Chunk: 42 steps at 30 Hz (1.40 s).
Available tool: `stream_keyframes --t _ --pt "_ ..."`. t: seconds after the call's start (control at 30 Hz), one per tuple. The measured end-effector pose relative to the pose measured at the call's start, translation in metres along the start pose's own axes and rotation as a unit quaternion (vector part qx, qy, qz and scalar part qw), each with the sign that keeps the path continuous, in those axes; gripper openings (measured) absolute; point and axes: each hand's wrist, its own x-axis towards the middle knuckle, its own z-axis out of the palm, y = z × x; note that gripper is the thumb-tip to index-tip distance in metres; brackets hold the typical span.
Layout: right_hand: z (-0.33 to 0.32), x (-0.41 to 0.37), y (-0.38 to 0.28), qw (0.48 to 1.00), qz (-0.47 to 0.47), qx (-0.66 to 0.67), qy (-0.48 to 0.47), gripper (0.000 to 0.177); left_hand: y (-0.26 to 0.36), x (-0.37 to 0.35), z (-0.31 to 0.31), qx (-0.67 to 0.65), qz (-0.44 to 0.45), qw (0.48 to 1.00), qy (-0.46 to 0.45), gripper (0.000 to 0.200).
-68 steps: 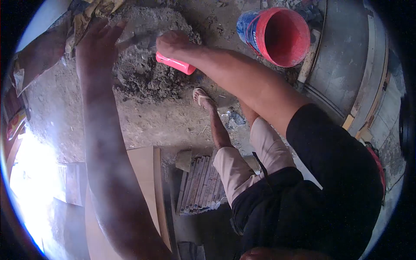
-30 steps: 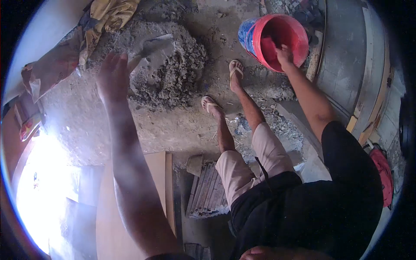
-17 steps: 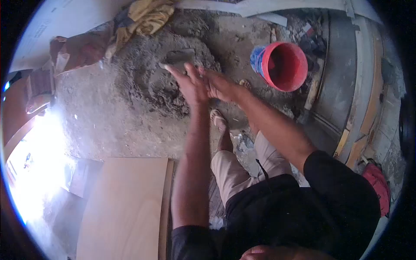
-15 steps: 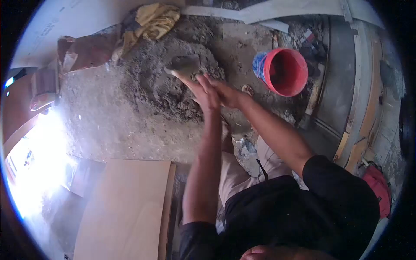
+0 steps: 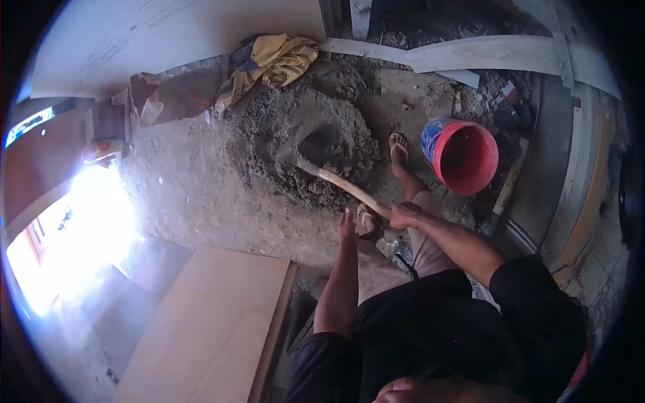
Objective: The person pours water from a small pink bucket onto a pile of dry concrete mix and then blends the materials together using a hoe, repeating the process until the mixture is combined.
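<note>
A hoe with a curved wooden handle (image 5: 356, 192) slants across a heap of wet grey mortar (image 5: 275, 134). Its dark blade (image 5: 319, 144) rests in the hollow of the heap, partly blurred. My right hand (image 5: 404, 215) is wrapped around the near end of the handle, in front of my thigh. Apart from the handle, to its left, my left hand (image 5: 347, 225) is raised with its fingers pointing up and nothing in it. My feet in flip-flops stand at the near right side of the heap.
A red bucket (image 5: 467, 158) with a blue outside lies tilted right of my feet. A yellow cloth (image 5: 289, 59) lies at the heap's far edge. Boards (image 5: 208, 322) lie at the lower left. Rubble and a long white strip (image 5: 490, 55) run along the back.
My hands have drawn back toward my body, pulling the hoe's handle nearer. My left hand has come away from the handle. The view has shifted, so the scene sits lower and farther right.
</note>
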Motion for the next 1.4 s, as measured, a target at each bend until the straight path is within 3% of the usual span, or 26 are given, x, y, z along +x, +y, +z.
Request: stream_keyframes --t 0.1,0.2,0.27,0.33,0.4,0.47,0.53,0.57,0.63,0.73,0.77,0.87,0.93,1.0,1.07,1.1,1.13,1.2,1.27,1.33,1.4 --pt "-0.023 -0.001 0.026 0.985 -0.069 -0.103 0.121 0.026 -0.015 0.059 0.014 0.129 0.106 0.985 -0.031 0.074" --pt "-0.015 0.026 0.053 0.975 -0.1 -0.144 0.14 0.024 0.003 0.047 0.053 0.235 0.161 0.956 0.068 0.076" --pt "-0.025 0.017 0.038 0.978 -0.086 -0.148 0.123 0.024 0.014 0.047 0.073 0.036 0.074 0.996 0.027 0.081" --pt "-0.037 0.0 0.017 0.982 -0.075 -0.144 0.102 0.027 0.056 0.016 0.08 0.002 0.002 1.0 -0.027 0.082" --pt "-0.043 -0.008 -0.009 0.986 -0.065 -0.13 0.079 0.035 0.047 0.064 0.077 -0.065 0.016 0.998 -0.018 0.078" --pt "-0.013 -0.003 -0.025 0.985 -0.073 -0.142 0.065 0.039 0.028 0.114 0.061 -0.118 0.003 0.993 0.004 0.071" --pt "0.035 0.011 -0.022 0.978 -0.08 -0.147 0.121 0.044 0.027 0.165 0.045 -0.169 -0.029 0.985 0.034 0.064" --pt "0.072 0.017 -0.02 0.971 -0.09 -0.143 0.166 0.046 0.02 0.185 0.027 -0.126 -0.041 0.991 -0.001 0.06" --pt "0.092 0.003 -0.054 0.976 -0.076 -0.128 0.161 0.044 0.007 0.205 -0.009 -0.052 -0.069 0.994 -0.066 0.052" --pt "0.124 -0.009 -0.104 0.971 -0.087 -0.132 0.181 0.038 0.011 0.185 -0.06 0.096 -0.004 0.994 -0.051 0.045" --pt "0.138 -0.017 -0.117 0.969 -0.091 -0.136 0.188 0.036 0.002 0.179 -0.076 0.003 0.061 0.997 -0.053 0.029" --pt "0.162 -0.012 -0.14 0.984 -0.057 -0.035 0.167 0.036 0.022 0.158 -0.146 -0.115 0.071 0.979 -0.155 0.029" --pt "0.153 0.007 -0.175 0.985 -0.086 -0.002 0.153 0.037 0.014 0.184 -0.173 -0.159 0.203 0.964 -0.071 0.042" --pt "0.131 0.032 -0.221 0.985 -0.11 0.027 0.131 0.041 0.048 0.195 -0.218 -0.146 0.224 0.963 -0.019 0.046" --pt "0.11 0.063 -0.27 0.962 -0.205 0.055 0.174 0.03 0.099 0.213 -0.258 -0.055 0.237 0.965 0.094 0.045" --pt "0.102 0.086 -0.289 0.958 -0.227 0.059 0.163 0.029 0.157 0.171 -0.278 -0.007 0.22 0.959 0.176 0.046" --pt "0.094 0.11 -0.305 0.955 -0.246 0.065 0.153 0.027 0.166 0.205 -0.286 -0.042 0.252 0.944 0.21 0.047" --pt "0.075 0.159 -0.339 0.942 -0.208 0.263 -0.025 0.025 0.232 0.205 -0.308 0.05 0.221 0.927 0.298 0.06" --pt "0.039 0.188 -0.375 0.908 -0.148 0.371 -0.13 0.028 0.282 0.21 -0.313 0.129 0.184 0.913 0.34 0.078" --pt "0.019 0.202 -0.397 0.821 -0.109 0.526 -0.192 0.021 0.313 0.234 -0.313 0.202 0.164 0.899 0.353 0.092" --pt "0.021 0.217 -0.406 0.808 -0.074 0.553 -0.192 0.019 0.321 0.258 -0.303 0.239 0.144 0.899 0.338 0.093"
